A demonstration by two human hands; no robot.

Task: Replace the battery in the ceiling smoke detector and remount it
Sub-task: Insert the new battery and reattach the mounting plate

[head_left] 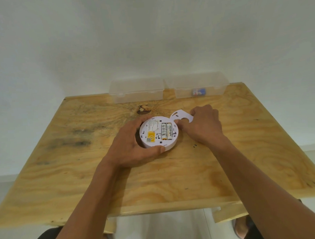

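Your left hand (134,145) cups the detector (158,132) mid-desk (227,170) — back up, batteries (166,131) running toward the far edge — while your right hand (204,125) pinches the bracket (182,116) just beside it.

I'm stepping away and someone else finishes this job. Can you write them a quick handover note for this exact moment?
Left hand: grip around the round white smoke detector, back side up on the wooden table.
Right hand: holding the flat white mounting plate, just beside the detector.
Done: two white cylindrical batteries sit in the open compartment.
Left: fit the plate back on, then remount on the ceiling.
Two clear plastic boxes stand at the far edge.
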